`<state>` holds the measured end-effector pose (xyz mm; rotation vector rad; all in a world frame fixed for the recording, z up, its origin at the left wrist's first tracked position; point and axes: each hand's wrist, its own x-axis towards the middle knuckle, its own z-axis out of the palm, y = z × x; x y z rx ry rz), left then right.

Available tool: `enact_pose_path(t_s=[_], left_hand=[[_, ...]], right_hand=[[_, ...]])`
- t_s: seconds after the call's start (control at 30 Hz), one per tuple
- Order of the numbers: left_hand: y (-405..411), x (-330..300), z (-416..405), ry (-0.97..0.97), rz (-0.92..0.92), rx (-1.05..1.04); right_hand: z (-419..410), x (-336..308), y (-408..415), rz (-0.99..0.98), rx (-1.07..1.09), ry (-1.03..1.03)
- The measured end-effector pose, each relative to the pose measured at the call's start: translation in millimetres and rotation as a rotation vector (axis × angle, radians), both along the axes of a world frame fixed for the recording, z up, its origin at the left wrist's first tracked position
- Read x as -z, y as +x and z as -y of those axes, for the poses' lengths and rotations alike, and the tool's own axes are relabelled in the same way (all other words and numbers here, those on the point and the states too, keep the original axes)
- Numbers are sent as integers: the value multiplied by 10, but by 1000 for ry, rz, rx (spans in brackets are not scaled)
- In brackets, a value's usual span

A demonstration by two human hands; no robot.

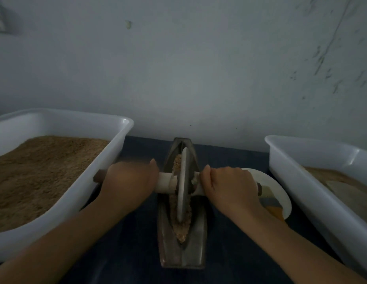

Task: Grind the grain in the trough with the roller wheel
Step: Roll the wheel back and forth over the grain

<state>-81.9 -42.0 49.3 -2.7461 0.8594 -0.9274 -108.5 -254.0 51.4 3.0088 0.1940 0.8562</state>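
Observation:
A narrow boat-shaped metal trough [196, 244] lies lengthwise in the middle of the dark table, with brownish crushed grain [181, 228] along its groove. A thin grey roller wheel [183, 187] stands upright in the groove near the trough's middle, on a cross axle [165, 182] wrapped in pale tape. My left hand [129, 180] grips the axle on the left of the wheel. My right hand [227, 186] grips it on the right. Both ends of the axle stick out past my fists.
A large white plastic tub [108, 158] holding brown grain stands at the left. A second white tub [291, 181] with brown powder stands at the right. Between it and the trough lies a white plate [281, 193] bearing a brush. A pale wall rises just behind the table.

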Motion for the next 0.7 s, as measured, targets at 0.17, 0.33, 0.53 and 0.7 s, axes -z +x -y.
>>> enact_pose_path(t_s=[0.17, 0.33, 0.53, 0.7], left_hand=[[-55, -6, 5, -75, -53, 8], [151, -32, 83, 192, -70, -193], [489, -101, 201, 235, 12, -202], [649, -106, 228, 145, -11, -221]], right_hand=[[-2, -21, -80, -17, -31, 25], [25, 39, 212, 38, 25, 5], [84, 63, 684, 73, 61, 42], [58, -20, 837, 90, 21, 80]])
